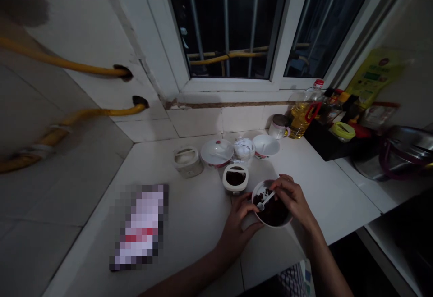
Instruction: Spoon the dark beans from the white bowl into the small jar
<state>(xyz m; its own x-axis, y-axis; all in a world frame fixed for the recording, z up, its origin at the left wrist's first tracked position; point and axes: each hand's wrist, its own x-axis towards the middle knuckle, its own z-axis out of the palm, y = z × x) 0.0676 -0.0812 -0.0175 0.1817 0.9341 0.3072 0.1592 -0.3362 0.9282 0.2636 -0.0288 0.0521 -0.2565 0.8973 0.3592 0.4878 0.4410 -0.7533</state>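
Note:
A white bowl (288, 223) with dark red contents stands on the white counter in front of me. My left hand (238, 225) is wrapped round the bowl's left side, its fingers at the rim. Pinched in the fingers of my right hand (293, 198) is a small white spoon (267, 200), tilted over the bowl with its scoop end near the left thumb. Just beyond my left hand sits a white-rimmed container (236, 177) with dark contents, a pale strip lying across its top.
Behind stand a clear container (188, 164), a shallow bowl (216, 152), a jar (244, 147), a white bowl (266, 146) and a lidded jar (279, 126). An oil bottle (299, 119), a black bottle rack (321, 141) and a metal pot (404, 153) are rightward. A blurred-out object (140, 227) lies left.

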